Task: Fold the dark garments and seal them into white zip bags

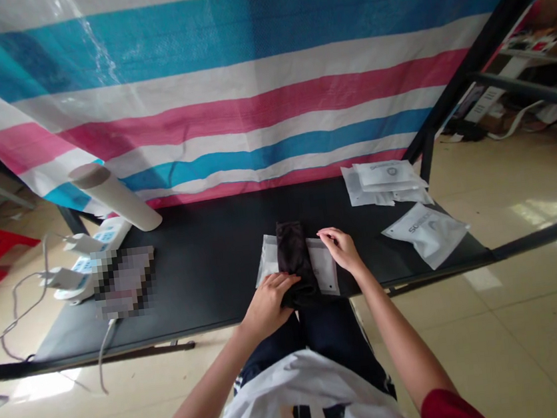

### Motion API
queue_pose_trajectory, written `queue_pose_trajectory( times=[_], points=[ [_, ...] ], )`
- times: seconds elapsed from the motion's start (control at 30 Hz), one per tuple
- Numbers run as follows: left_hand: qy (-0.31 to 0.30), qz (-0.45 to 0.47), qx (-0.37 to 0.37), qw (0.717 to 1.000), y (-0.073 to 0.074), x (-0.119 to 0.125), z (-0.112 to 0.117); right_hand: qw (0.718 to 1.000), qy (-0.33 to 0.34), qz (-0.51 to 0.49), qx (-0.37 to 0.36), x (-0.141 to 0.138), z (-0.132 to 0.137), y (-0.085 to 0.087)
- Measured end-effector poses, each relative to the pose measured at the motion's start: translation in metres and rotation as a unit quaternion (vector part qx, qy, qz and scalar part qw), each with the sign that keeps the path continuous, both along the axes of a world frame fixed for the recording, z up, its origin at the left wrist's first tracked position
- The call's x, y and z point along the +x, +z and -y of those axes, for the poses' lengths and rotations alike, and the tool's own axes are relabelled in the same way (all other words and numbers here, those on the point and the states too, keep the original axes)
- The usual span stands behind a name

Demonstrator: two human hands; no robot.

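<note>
A folded black cloth (292, 254) lies lengthwise on a clear plastic bag (324, 265) at the front edge of the black table (213, 256). My left hand (269, 300) rests on the near end of the cloth, fingers curled over it. My right hand (341, 249) touches the bag's right side, fingertips pinched at its top edge.
A stack of white printed bags (386, 180) lies at the back right, one more bag (427, 232) nearer. A white tube (116, 195) and a power strip with plugs (87, 257) sit at the left. A striped tarp (245, 92) hangs behind. Black frame bars (485, 38) rise on the right.
</note>
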State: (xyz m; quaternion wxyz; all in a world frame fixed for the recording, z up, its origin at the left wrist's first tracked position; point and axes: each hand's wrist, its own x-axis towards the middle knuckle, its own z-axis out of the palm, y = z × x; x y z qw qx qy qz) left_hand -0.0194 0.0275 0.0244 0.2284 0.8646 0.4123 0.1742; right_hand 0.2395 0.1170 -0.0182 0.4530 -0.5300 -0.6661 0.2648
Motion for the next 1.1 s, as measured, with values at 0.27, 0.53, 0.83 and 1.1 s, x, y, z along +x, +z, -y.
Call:
queue_pose_trajectory(
  times=[0.27, 0.53, 0.83, 1.1],
  points=[
    [0.143, 0.08, -0.05, 0.985, -0.006, 0.008, -0.034, 1.0, 0.007, 0.02, 0.001, -0.002, 0.001, 0.004],
    [0.183, 0.101, -0.087, 0.974, -0.019, 0.027, -0.067, 0.982, -0.056, 0.116, 0.14, -0.008, 0.02, 0.025],
    [0.216, 0.144, -0.111, 0.959, -0.028, 0.029, -0.081, 0.915, 0.174, 0.332, 0.149, -0.055, 0.05, 0.029],
    [0.227, 0.281, -0.168, 0.917, -0.02, 0.019, -0.06, 0.907, 0.209, 0.36, 0.066, -0.058, 0.002, 0.053]
  ],
)
